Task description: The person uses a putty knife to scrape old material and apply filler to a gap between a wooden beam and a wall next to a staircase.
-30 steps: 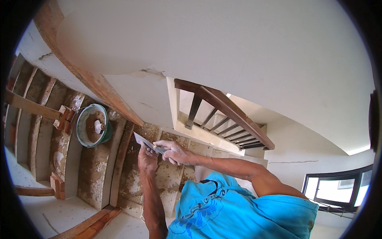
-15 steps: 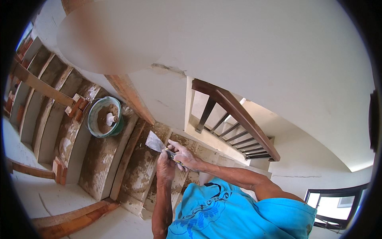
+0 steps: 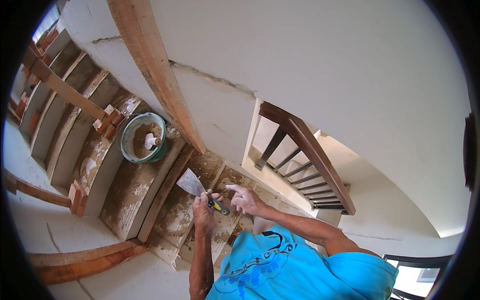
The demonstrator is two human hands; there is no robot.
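Note:
A putty knife (image 3: 217, 205) with a black and yellow handle is gripped in my left hand (image 3: 203, 212). Its wide grey blade, smeared white, points up and to the left, away from me. Just right of the handle, my right hand (image 3: 247, 200) is apart from the tool, its dusty fingers loosely spread and its index finger reaching left. On a stair tread beyond my hands stands a green bucket (image 3: 146, 159), with brown material inside. A white object (image 3: 150, 141) lies in it; its kind I cannot make out.
Stained concrete steps (image 3: 131, 197) curve up to the left. A long timber plank (image 3: 156, 70) leans along the cracked white wall (image 3: 212, 82). Brick pieces (image 3: 109, 123) prop a wooden strip (image 3: 65, 86). A dark railing (image 3: 312, 152) stands at the right; more timber (image 3: 90, 262) lies lower left.
My right hand has let go of the putty knife and moved slightly right, its fingers opening. The left hand keeps the knife. The whole view has shifted a little, showing more of the plank.

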